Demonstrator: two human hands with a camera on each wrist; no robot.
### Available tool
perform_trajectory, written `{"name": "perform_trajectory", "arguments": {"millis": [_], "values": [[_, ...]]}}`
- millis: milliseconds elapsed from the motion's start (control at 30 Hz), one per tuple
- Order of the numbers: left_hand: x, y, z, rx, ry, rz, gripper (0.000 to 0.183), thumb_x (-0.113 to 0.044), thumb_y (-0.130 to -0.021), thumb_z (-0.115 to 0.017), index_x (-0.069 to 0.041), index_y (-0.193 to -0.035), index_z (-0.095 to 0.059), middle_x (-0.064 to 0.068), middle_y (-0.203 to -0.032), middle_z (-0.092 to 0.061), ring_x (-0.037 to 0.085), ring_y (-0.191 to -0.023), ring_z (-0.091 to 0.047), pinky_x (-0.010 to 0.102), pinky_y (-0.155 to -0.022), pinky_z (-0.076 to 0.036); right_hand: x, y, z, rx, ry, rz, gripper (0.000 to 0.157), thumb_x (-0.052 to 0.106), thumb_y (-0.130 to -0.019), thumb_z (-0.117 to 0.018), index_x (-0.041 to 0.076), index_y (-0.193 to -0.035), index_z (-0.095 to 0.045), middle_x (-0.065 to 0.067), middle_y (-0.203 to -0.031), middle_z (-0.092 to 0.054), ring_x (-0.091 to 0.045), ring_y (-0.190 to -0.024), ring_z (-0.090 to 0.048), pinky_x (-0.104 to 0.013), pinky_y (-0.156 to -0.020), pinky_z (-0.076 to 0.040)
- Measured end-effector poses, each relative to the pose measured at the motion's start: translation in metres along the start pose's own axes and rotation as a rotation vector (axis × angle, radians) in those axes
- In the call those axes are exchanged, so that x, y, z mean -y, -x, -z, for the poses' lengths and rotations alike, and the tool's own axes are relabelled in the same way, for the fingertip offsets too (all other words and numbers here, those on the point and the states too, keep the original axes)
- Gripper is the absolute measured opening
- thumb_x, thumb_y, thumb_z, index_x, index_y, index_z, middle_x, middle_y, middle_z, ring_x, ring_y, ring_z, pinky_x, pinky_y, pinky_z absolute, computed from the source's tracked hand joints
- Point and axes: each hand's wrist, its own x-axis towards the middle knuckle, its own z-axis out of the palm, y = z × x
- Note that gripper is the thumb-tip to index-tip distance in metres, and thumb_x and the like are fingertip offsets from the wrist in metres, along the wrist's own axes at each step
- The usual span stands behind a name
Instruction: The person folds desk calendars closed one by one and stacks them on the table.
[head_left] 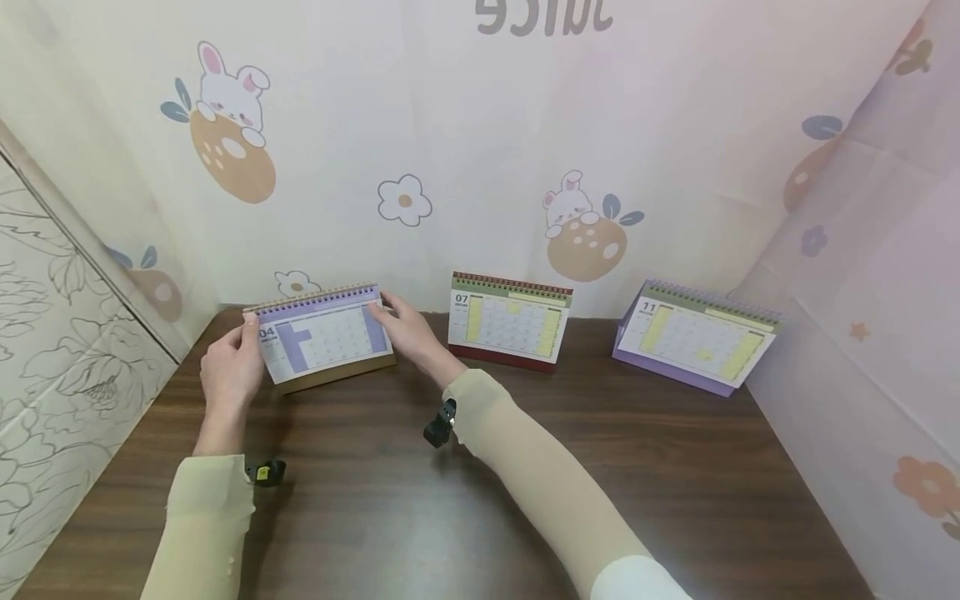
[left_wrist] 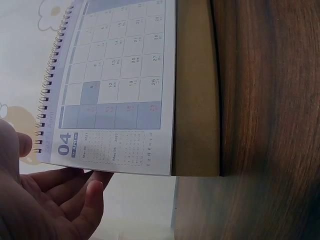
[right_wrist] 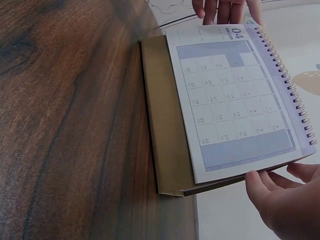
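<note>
A desk calendar [head_left: 330,340] with a purple April page, marked 04, and a tan cardboard stand is on the dark wooden table at the left. My left hand [head_left: 231,367] holds its left side, thumb by the upper corner, and in the left wrist view some fingers [left_wrist: 60,187] pass behind the edge. On the opposite side my right hand [head_left: 414,340] grips the calendar's edge. The right wrist view shows that thumb [right_wrist: 256,186] at the page edge; the other fingertips are partly hidden behind the stand.
A second desk calendar [head_left: 512,321], marked 07 with a dark red stand, is in the middle near the back. Farther right sits a calendar [head_left: 693,337] marked 11 on a purple stand. A patterned cloth [head_left: 480,125] hangs behind the table [head_left: 390,492].
</note>
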Motion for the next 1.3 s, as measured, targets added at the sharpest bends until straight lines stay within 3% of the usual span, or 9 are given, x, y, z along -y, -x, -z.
{"name": "perform_trajectory", "arguments": {"millis": [200, 800, 1067, 1300], "values": [[0.002, -0.001, 0.001, -0.031, -0.032, -0.015, 0.072, -0.063, -0.101, -0.028, -0.010, -0.140, -0.058, 0.026, -0.136, -0.055, 0.052, -0.129, -0.043, 0.059, -0.104, -0.031, -0.003, 0.001, -0.001, 0.002, -0.005, -0.019, 0.062, 0.050, -0.104, -0.044, 0.019, -0.156, -0.034, -0.001, -0.157, -0.038, -0.021, -0.145, -0.033, -0.042, -0.115, -0.029], [0.001, 0.001, 0.004, 0.033, -0.010, -0.011, 0.075, -0.065, -0.100, -0.024, -0.012, -0.145, -0.053, 0.027, -0.140, -0.051, 0.050, -0.131, -0.042, 0.060, -0.105, -0.030, -0.004, 0.001, -0.003, 0.018, -0.051, -0.033, 0.063, 0.050, -0.103, -0.046, 0.021, -0.157, -0.031, -0.001, -0.158, -0.036, -0.022, -0.144, -0.033, -0.042, -0.115, -0.028], [-0.001, 0.001, 0.005, 0.068, 0.140, 0.001, 0.073, -0.066, -0.099, -0.030, -0.014, -0.148, -0.048, 0.022, -0.147, -0.046, 0.039, -0.134, -0.040, 0.054, -0.111, -0.029, -0.005, 0.000, -0.008, 0.026, -0.090, -0.019, 0.066, 0.053, -0.103, -0.044, 0.026, -0.159, -0.025, 0.006, -0.162, -0.025, -0.018, -0.148, -0.023, -0.042, -0.117, -0.021], [-0.008, 0.003, 0.006, 0.058, 0.273, 0.033, 0.072, -0.063, -0.100, -0.032, -0.010, -0.146, -0.051, 0.018, -0.142, -0.051, 0.028, -0.126, -0.042, 0.044, -0.111, -0.029, -0.004, -0.001, -0.009, 0.012, -0.119, 0.006, 0.065, 0.049, -0.104, -0.044, 0.021, -0.159, -0.024, 0.006, -0.163, -0.023, -0.017, -0.148, -0.023, -0.037, -0.118, -0.020]]}}
